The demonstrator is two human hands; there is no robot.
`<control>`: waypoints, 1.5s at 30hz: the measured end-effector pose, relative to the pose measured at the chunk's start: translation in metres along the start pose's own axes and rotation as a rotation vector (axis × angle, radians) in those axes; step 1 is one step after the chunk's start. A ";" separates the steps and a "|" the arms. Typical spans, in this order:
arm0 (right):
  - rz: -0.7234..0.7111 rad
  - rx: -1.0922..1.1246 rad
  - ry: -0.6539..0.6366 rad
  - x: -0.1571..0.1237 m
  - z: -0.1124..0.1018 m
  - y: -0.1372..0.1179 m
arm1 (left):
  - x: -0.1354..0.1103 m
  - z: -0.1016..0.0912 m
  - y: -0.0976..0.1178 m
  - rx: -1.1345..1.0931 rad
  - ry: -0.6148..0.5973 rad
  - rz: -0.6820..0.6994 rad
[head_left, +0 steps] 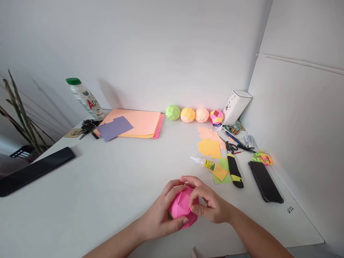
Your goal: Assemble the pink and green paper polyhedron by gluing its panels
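Note:
A pink faceted paper ball (pixel 180 206) is held low over the near part of the white table. My left hand (pixel 163 212) wraps round its left side, thumb along the front and fingers over the top. My right hand (pixel 208 203) is at the ball's right side, thumb and index finger pinched close together on its paper surface, other fingers curved over the top. Whether a small flap sits between those fingertips is hidden. A dark greenish patch shows on the ball beside my left palm. Beyond the hands lies a glue bottle (pixel 205 163) with a white nozzle.
Several finished paper balls (pixel 187 115) line the back wall. Paper sheets (pixel 137 122), a purple piece (pixel 114 128) and a white bottle (pixel 87 98) lie or stand left. On the right are paper scraps (pixel 211 147), a utility knife (pixel 234 170), scissors (pixel 233 147) and a phone (pixel 266 182).

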State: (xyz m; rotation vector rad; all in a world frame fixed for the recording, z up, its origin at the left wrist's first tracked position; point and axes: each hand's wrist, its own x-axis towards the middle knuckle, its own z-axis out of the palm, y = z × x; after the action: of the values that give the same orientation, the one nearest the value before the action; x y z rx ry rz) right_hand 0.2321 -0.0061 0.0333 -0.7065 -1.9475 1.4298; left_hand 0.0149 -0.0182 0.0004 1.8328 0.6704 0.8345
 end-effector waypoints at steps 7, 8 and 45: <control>-0.073 -0.100 -0.020 0.001 -0.001 -0.004 | 0.001 0.000 0.001 0.011 -0.015 0.040; -0.085 -0.105 -0.016 0.001 -0.001 -0.004 | 0.001 0.001 0.001 0.013 -0.015 0.042; -0.264 -0.421 0.044 0.002 0.009 0.000 | 0.004 -0.003 0.003 0.031 -0.002 0.031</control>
State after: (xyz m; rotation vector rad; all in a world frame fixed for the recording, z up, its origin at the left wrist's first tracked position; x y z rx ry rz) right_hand 0.2239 -0.0105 0.0320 -0.6240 -2.2360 0.8502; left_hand 0.0147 -0.0148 0.0055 1.8755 0.6591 0.8469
